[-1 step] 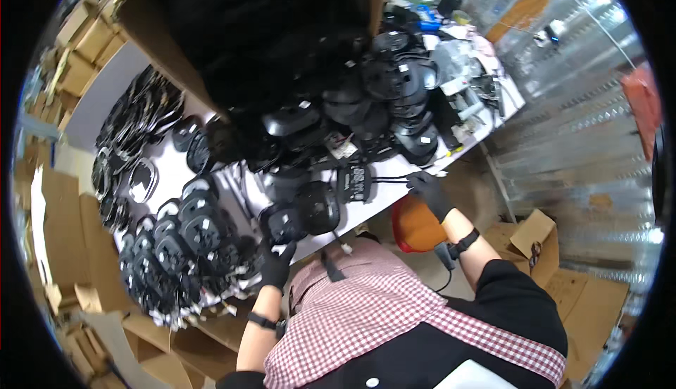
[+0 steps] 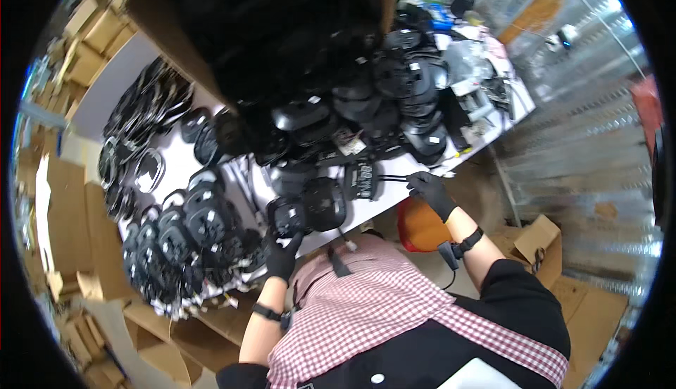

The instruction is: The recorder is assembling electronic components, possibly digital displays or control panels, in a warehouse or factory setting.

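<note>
In a black glove, my left hand (image 2: 283, 256) is at the table's front edge. Its thumb and fingers close on the near edge of a black plastic housing (image 2: 284, 218). Beside that lies a rounded black shell (image 2: 324, 204), and a short cable with a white connector (image 2: 350, 245) hangs at its near side. My right hand (image 2: 429, 190), gloved too, pinches two thin black leads (image 2: 393, 178). They run left toward a dark rectangular panel with pale markings (image 2: 361, 180). Exactly where the leads join the panel is too small to tell.
A large cardboard box of dark parts (image 2: 211, 92) stands over the table's far side. Rows of black housings (image 2: 179, 234) fill the left, with black rings (image 2: 149, 169) behind. Stacked shells (image 2: 415, 79) are at the right. An orange bin (image 2: 422, 227) sits below the table edge.
The view has shifted slightly, so the table appears a little farther right. My left hand has come in against the housing's near edge, while my right hand keeps its hold on the leads.
</note>
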The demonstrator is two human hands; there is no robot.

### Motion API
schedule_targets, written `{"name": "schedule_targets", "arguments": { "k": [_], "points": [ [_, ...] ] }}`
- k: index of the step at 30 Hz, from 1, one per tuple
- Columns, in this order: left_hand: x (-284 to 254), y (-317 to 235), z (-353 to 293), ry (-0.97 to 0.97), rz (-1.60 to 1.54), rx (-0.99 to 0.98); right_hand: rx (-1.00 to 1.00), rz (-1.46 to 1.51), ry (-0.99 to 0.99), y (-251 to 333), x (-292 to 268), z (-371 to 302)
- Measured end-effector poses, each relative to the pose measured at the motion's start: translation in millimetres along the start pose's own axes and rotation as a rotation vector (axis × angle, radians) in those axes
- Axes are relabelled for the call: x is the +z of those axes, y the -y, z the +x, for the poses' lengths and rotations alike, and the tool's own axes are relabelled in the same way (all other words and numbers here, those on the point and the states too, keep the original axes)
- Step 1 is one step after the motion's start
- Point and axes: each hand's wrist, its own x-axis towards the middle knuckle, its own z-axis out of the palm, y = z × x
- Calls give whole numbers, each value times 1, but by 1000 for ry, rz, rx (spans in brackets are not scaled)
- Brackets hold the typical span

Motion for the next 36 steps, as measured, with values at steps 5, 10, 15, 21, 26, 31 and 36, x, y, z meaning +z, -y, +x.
{"name": "schedule_targets", "arguments": {
  "k": [5, 10, 15, 21, 26, 31, 36],
  "points": [
    [19, -43, 6, -260, 12, -263, -160, -435, 469, -16, 55, 24],
    [30, -4, 17, -420, 63, -266, 129, -422, 481, -9, 122, 26],
    [34, 44, 35, -134, -265, -320, -231, -622, 430, -64, 151, 53],
    [62, 66, 46, -79, -550, -305, -193, -437, 503, -47, 177, 40],
    [51, 1, 34, 8, -823, -506, -469, -767, 541, -38, 161, 39],
    [9, -12, 0, 73, -901, -583, -253, -672, 256, -2, 124, 22],
    [38, -3, 11, 101, -934, -335, -448, -516, 432, -24, 157, 18]
  ]
}}
